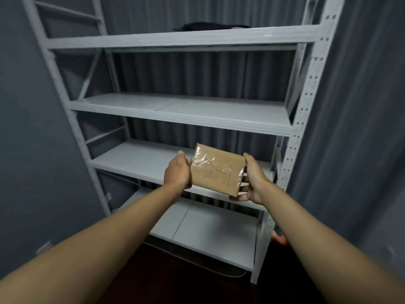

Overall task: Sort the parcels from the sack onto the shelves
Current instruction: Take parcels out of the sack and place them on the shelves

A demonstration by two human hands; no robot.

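I hold a small brown cardboard parcel (pixel 217 170), wrapped in clear tape and marked with handwritten pen strokes, in front of a white metal shelving unit (pixel 182 116). My left hand (pixel 177 172) grips its left edge. My right hand (pixel 252 181) supports its right edge and underside with fingers spread beneath. The parcel hovers at the height of the third shelf (pixel 140 161) from the top. The sack is not in view.
The unit has several bare white shelves. A dark bundle (pixel 210 26) lies on the top shelf. Grey curtains hang behind and to the right; a grey wall stands on the left. The floor below is dark. Something orange (pixel 279 239) shows by the right upright.
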